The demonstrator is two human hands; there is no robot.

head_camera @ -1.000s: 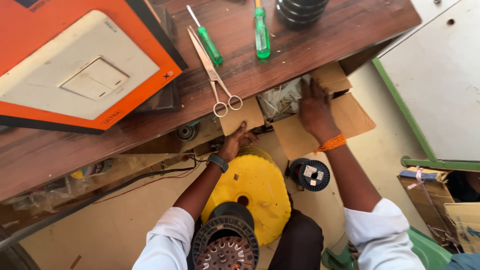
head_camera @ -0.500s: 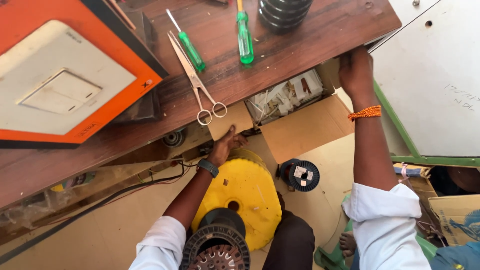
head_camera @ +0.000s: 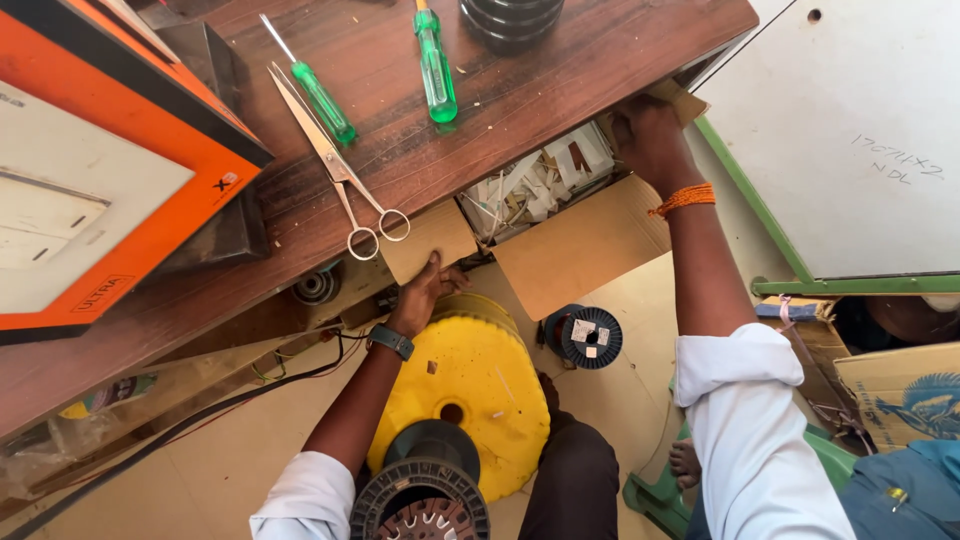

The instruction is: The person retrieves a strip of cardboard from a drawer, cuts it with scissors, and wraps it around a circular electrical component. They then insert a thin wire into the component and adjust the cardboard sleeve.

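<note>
A cardboard box [head_camera: 575, 245] full of white paper scraps sits under the front edge of the wooden table [head_camera: 560, 70], its flaps open. My left hand [head_camera: 425, 290], with a watch on the wrist, holds the box's left flap from below. My right hand [head_camera: 645, 135], with an orange wrist thread, grips the box's far right flap by the table's corner. On the tabletop lie a pair of scissors [head_camera: 335, 170] and two green screwdrivers [head_camera: 320, 95] [head_camera: 437, 65].
An orange and cream box [head_camera: 110, 190] lies on the table's left. A yellow spool [head_camera: 470, 385] and a motor stator [head_camera: 420, 500] sit by my lap, a small black spool [head_camera: 590, 337] on the floor. A white board with green frame [head_camera: 850, 150] stands right.
My right hand has moved from inside the box up to its far right flap at the table corner. My left hand stays at the left flap.
</note>
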